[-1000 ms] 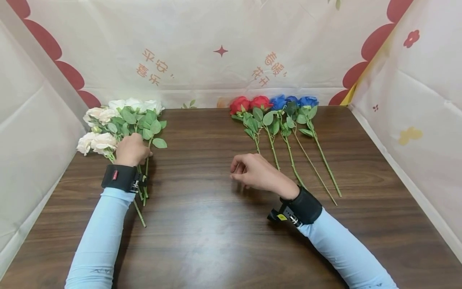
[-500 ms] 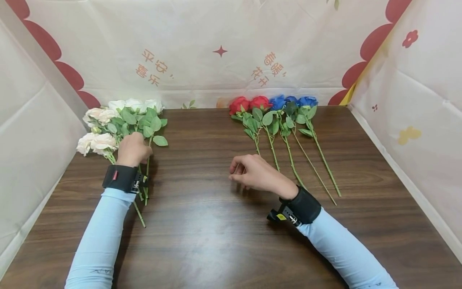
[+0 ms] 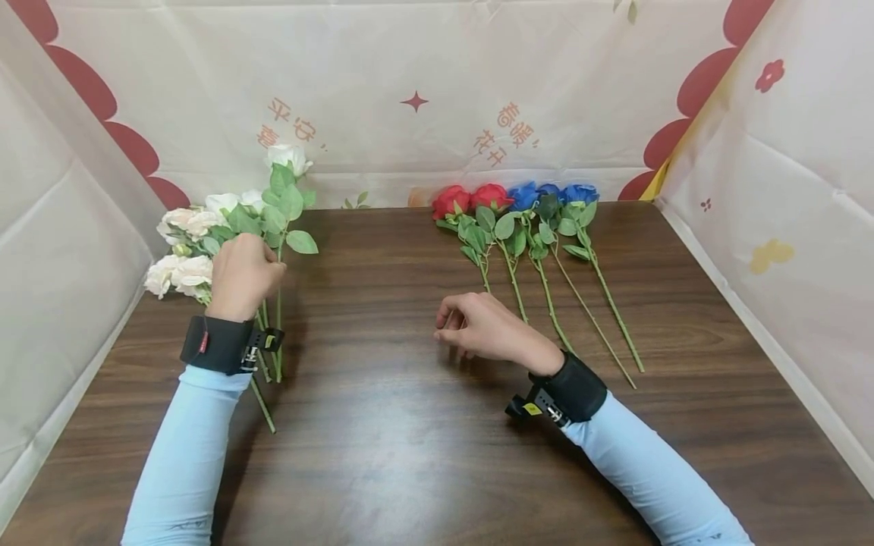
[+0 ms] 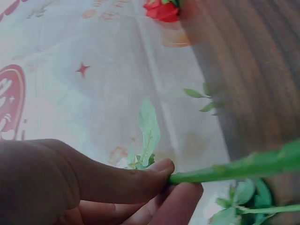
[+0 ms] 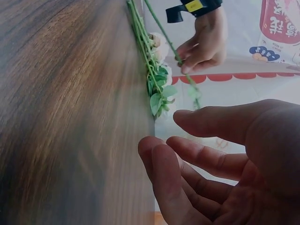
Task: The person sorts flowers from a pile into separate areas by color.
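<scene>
Thumb and finger of the left hand (image 3: 242, 277) pinched the green stem (image 4: 234, 169) of a white rose (image 3: 288, 158), held up left of the red roses (image 3: 471, 199), knuckles uppermost. Right hand (image 3: 481, 324) sat nearer the wearer than the red roses, fingers loosely bent, holding nothing. Left wrist view showed the pinch; head view hid it. Brown wood-grain table (image 3: 382, 455) lay below the red roses, printed pale cloth (image 3: 375, 45) behind them.
</scene>
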Motion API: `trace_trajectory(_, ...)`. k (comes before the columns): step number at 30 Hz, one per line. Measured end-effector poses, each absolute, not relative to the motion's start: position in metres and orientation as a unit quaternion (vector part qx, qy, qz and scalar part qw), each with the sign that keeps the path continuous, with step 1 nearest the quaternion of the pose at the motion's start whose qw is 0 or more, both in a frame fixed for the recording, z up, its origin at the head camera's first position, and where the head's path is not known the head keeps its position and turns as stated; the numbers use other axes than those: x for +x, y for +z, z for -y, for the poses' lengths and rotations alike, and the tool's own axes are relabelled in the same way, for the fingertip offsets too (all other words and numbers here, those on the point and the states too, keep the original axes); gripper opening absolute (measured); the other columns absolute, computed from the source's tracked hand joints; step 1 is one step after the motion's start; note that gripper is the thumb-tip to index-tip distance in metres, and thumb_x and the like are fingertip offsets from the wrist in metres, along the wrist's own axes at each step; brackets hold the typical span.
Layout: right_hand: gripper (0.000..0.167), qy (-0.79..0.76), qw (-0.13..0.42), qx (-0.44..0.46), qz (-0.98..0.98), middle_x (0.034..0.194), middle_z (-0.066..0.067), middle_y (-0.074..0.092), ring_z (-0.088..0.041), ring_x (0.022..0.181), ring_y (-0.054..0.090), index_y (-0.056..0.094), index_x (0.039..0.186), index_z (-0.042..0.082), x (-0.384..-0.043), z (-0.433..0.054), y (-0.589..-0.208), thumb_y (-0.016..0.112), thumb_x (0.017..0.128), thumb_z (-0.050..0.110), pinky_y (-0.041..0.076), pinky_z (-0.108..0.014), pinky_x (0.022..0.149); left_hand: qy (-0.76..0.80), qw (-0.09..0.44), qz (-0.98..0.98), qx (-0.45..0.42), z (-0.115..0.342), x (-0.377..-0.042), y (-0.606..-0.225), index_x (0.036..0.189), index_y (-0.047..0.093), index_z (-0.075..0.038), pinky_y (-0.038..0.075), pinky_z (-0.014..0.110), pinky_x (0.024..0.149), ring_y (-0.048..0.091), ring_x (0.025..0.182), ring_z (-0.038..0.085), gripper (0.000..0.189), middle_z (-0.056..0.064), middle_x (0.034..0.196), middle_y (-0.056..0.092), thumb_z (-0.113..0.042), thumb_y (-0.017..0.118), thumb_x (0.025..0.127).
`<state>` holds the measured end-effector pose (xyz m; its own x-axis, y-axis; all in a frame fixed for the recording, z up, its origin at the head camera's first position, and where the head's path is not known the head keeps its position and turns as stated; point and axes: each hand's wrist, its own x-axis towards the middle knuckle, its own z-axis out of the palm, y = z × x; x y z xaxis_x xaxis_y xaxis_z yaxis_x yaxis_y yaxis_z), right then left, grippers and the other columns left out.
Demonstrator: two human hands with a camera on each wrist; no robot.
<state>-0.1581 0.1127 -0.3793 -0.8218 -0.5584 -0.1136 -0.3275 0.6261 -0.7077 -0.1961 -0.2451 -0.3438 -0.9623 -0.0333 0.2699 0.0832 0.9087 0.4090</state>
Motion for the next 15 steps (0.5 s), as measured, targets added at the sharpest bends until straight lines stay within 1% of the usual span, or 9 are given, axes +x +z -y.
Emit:
trace_trajectory(2, 0.011, -0.355, 0.164, -0.249, -0.886, 0.084, -0.011, 0.077, -0.018, 0.058, 0.071, 0.07, 0.104, 0.009, -0.158, -0.113, -0.379, 0.071, 0.098, 0.018, 0.059, -0.031, 0.055, -0.209, 0.157, 0.965, -0.011, 0.243, -0.193, -0.339, 0.04, 0.045, -0.016, 0.03, 0.035, 0.051, 0.041, 0.051, 0.024, 0.045, -0.01, 0.041, 0.029, -0.007, 0.063, 0.08)
trace_trajectory(4, 0.011, -0.356, 0.164, -0.247, -0.886, 0.084, -0.011, 0.077, -0.02, 0.059, 0.071, 0.07, 0.104, 0.009, -0.159, -0.114, -0.379, 0.071, 0.098, 0.018, 0.059, -0.03, 0.055, -0.21, 0.168, 0.963, -0.008, 0.241, -0.19, -0.335, 0.044, 0.055, -0.013, 0.034, 0.038, 0.053, 0.05, 0.055, 0.029, 0.04, -0.007, 0.041, 0.038, -0.009, 0.064, 0.082)
trace_trajectory(6, 0.011, -0.357, 0.165, -0.244, -0.886, 0.084, -0.012, 0.077, -0.023, 0.061, 0.072, 0.07, 0.104, 0.009, -0.159, -0.114, -0.379, 0.071, 0.099, 0.018, 0.06, -0.03, 0.056, -0.212, 0.17, 0.962, -0.008, 0.239, -0.188, -0.333, 0.051, 0.066, -0.01, 0.038, 0.041, 0.057, 0.057, 0.06, 0.033, 0.032, -0.001, 0.046, 0.051, -0.011, 0.065, 0.083)
trace_trajectory(8, 0.011, -0.359, 0.166, -0.243, -0.886, 0.084, -0.012, 0.077, -0.025, 0.062, 0.073, 0.07, 0.105, 0.008, -0.159, -0.115, -0.38, 0.07, 0.099, 0.018, 0.06, -0.03, 0.055, -0.217, 0.167, 0.962, -0.009, 0.237, -0.187, -0.332, 0.062, 0.075, -0.007, 0.043, 0.045, 0.062, 0.063, 0.068, 0.037, 0.024, 0.007, 0.056, 0.065, -0.012, 0.066, 0.085)
trace_trajectory(11, 0.012, -0.359, 0.167, -0.242, -0.886, 0.085, -0.012, 0.077, -0.023, 0.061, 0.073, 0.07, 0.106, 0.008, -0.16, -0.115, -0.38, 0.07, 0.099, 0.017, 0.06, -0.03, 0.055, -0.222, 0.15, 0.963, -0.013, 0.234, -0.186, -0.33, 0.075, 0.079, -0.003, 0.045, 0.047, 0.065, 0.066, 0.075, 0.039, 0.02, 0.016, 0.074, 0.075, -0.014, 0.067, 0.087)
trace_trajectory(13, 0.012, -0.357, 0.167, -0.24, -0.887, 0.085, -0.012, 0.077, -0.021, 0.06, 0.072, 0.07, 0.106, 0.008, -0.161, -0.116, -0.381, 0.07, 0.099, 0.017, 0.06, -0.03, 0.055, -0.226, 0.136, 0.965, -0.019, 0.231, -0.186, -0.33, 0.084, 0.081, -0.001, 0.047, 0.048, 0.066, 0.068, 0.079, 0.04, 0.018, 0.019, 0.084, 0.077, -0.015, 0.07, 0.087)
trace_trajectory(15, 0.012, -0.357, 0.168, -0.236, -0.888, 0.086, -0.013, 0.077, -0.02, 0.059, 0.072, 0.07, 0.107, 0.008, -0.162, -0.116, -0.381, 0.07, 0.099, 0.018, 0.06, -0.03, 0.055, -0.234, 0.114, 0.965, -0.025, 0.228, -0.187, -0.33, 0.089, 0.081, 0.0, 0.047, 0.047, 0.069, 0.068, 0.081, 0.04, 0.018, 0.02, 0.087, 0.078, -0.015, 0.071, 0.088)
